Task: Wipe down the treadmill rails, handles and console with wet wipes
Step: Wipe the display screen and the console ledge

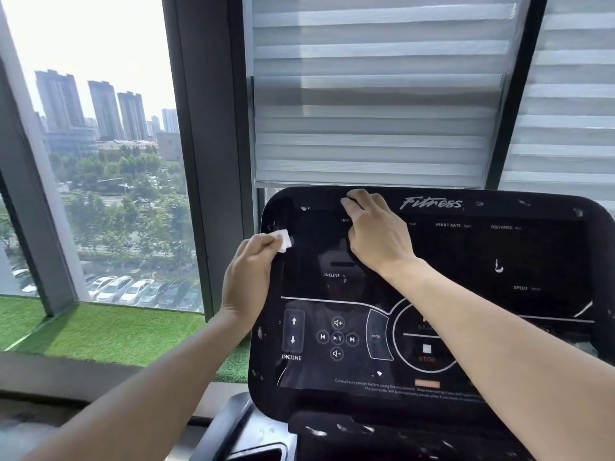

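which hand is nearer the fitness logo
Right. The right hand rests on the console top just left of the Fitness logo; the left hand, pinching a wipe, is at the console's left edge.

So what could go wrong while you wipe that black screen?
The left hand pinches only a small wet wipe, so it might slip out. The right hand rests on the console; either hand could press the incline buttons by accident. White smudges could get missed.

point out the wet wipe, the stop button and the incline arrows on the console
wet wipe (283, 240), head view, on the white corner sticking out of the left hand's fingers
stop button (426, 349), head view, on its pale square
incline arrows (293, 330), head view, between the up and down arrows
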Demonstrator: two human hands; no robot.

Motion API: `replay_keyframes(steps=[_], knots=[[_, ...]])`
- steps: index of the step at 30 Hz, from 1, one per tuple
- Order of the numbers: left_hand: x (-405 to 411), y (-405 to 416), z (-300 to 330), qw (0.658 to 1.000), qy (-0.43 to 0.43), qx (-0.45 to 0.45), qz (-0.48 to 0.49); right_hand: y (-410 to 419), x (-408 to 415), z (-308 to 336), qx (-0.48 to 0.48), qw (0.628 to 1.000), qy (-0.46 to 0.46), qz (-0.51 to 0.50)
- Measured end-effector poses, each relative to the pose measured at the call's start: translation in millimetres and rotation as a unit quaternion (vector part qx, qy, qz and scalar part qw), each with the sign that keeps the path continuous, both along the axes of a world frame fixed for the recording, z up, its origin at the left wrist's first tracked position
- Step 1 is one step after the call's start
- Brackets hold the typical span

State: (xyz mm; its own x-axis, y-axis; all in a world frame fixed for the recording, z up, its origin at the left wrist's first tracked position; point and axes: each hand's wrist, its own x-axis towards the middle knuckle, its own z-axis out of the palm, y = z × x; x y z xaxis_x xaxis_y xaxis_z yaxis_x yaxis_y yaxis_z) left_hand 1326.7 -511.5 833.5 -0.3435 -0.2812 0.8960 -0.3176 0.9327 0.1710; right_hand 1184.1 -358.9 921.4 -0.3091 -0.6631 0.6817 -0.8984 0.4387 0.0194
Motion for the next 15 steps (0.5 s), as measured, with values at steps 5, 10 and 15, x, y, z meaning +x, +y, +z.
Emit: replay_keyframes(steps=[5, 10, 15], knots=[[-22, -2, 33, 0.996, 0.021, 0.081, 0.01, -3, -2, 3, -0.011, 1.0, 0.005, -0.002], [4, 11, -7, 0.998, 0.004, 0.051, 0.027, -5, -1, -2, -0.01, 1.0, 0.008, -0.007], [-14, 2, 28, 0.995, 0.013, 0.08, 0.049, -4, -1, 1, -0.01, 1.0, 0.014, -0.007]])
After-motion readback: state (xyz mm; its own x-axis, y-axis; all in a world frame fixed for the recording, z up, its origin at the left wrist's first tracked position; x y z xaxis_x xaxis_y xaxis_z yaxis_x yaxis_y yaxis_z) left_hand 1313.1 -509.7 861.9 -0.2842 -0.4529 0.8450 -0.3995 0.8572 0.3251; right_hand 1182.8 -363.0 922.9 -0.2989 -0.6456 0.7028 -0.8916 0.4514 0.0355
